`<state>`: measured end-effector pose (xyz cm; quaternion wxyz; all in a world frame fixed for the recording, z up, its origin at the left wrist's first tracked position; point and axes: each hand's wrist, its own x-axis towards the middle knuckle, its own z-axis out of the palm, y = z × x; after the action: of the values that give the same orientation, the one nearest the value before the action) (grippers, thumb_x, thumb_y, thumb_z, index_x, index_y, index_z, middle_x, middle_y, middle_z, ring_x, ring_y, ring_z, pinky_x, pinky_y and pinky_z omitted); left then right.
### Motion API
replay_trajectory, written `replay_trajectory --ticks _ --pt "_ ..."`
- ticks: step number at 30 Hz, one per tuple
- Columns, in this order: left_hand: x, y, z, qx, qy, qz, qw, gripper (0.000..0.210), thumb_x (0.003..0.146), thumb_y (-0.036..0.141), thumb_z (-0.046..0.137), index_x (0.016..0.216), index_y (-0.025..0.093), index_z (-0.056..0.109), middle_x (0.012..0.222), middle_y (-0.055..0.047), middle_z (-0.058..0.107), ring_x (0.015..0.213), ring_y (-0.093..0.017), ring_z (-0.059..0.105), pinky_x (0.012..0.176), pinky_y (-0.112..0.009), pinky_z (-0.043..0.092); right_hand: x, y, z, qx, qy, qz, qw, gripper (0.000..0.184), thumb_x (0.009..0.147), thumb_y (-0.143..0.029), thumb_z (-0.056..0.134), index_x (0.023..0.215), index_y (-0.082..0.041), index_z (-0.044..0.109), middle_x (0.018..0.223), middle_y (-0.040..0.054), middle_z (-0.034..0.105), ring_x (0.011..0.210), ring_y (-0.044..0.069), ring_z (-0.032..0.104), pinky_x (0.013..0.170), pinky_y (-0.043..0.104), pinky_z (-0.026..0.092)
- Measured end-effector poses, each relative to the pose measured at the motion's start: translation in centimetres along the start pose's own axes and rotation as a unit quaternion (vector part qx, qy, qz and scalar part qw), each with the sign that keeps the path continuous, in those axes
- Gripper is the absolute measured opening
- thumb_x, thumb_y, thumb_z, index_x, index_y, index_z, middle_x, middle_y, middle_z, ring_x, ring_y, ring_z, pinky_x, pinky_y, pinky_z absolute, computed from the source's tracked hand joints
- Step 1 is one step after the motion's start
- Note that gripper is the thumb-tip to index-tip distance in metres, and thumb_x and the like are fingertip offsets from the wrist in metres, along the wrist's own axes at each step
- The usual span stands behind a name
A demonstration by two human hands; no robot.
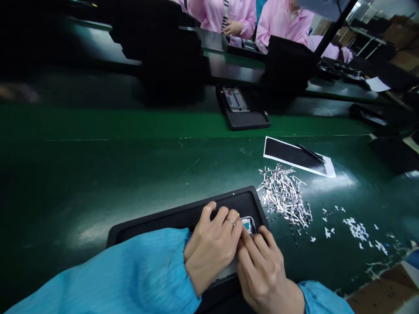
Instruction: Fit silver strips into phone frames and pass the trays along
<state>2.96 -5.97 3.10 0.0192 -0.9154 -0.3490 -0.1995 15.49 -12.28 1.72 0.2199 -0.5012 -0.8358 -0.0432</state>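
Note:
A phone frame (248, 223) lies in a black tray (183, 212), mostly covered by my hands; its upper corner and a lower edge show. My left hand (212, 244), with a ring on one finger, is closed over the frame from the left, its fingers bent. From the right, my right hand (263, 270) is closed at the frame's side, with curled fingers meeting those of my left hand. The fingertips are hidden, so any small part between them cannot be made out.
Right of the tray lies a pile of small metallic strips (284, 192), with white bits (356, 230) farther right. Black tweezers (310, 153) rest on a white-edged black sheet (284, 152). Beyond, another tray (250, 120) holds a phone frame (235, 99). People in pink (225, 17) sit opposite.

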Motion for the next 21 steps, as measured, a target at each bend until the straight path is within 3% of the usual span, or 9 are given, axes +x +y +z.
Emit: replay_trajectory --ticks 4,10,16,21 --pt "0.0 0.0 0.1 0.059 0.018 0.029 0.998 0.035 0.083 0.004 0.023 0.078 0.009 0.057 0.067 -0.006 0.053 0.063 -0.020 0.043 0.073 -0.039 0.029 0.2 0.1 -0.1 0.020 -0.003 0.017 1.000 0.021 0.076 -0.006 0.034 0.074 -0.010 0.054 0.100 0.0147 0.056 0.079 0.020 0.045 0.084 0.042 0.036" --pt "-0.5 -0.8 0.4 0.004 0.013 0.028 1.000 0.037 0.086 0.008 0.018 0.091 0.006 0.055 0.068 -0.006 0.052 0.066 -0.020 0.043 0.074 -0.041 0.030 0.7 0.3 -0.7 0.066 -0.030 0.039 0.997 0.019 0.076 -0.006 0.035 0.077 -0.010 0.054 0.102 0.0130 0.056 0.076 0.020 0.042 0.079 0.042 0.039" --pt "-1.0 -1.0 0.4 -0.031 0.081 0.043 0.995 0.034 0.086 0.007 0.024 0.076 0.011 0.056 0.063 -0.003 0.053 0.062 -0.016 0.042 0.072 -0.039 0.030 0.6 0.3 -0.9 0.064 -0.015 0.036 0.997 0.021 0.077 -0.005 0.036 0.083 -0.009 0.055 0.105 0.0123 0.055 0.081 0.021 0.043 0.081 0.040 0.038" --pt "-1.1 -1.0 0.7 -0.080 0.048 -0.014 0.996 0.031 0.085 0.008 0.025 0.078 0.011 0.055 0.068 -0.005 0.052 0.065 -0.017 0.041 0.071 -0.039 0.031 0.4 0.4 -0.5 0.069 -0.017 0.030 0.997 0.021 0.077 -0.005 0.035 0.083 -0.010 0.055 0.106 0.0120 0.055 0.080 0.020 0.042 0.079 0.040 0.038"
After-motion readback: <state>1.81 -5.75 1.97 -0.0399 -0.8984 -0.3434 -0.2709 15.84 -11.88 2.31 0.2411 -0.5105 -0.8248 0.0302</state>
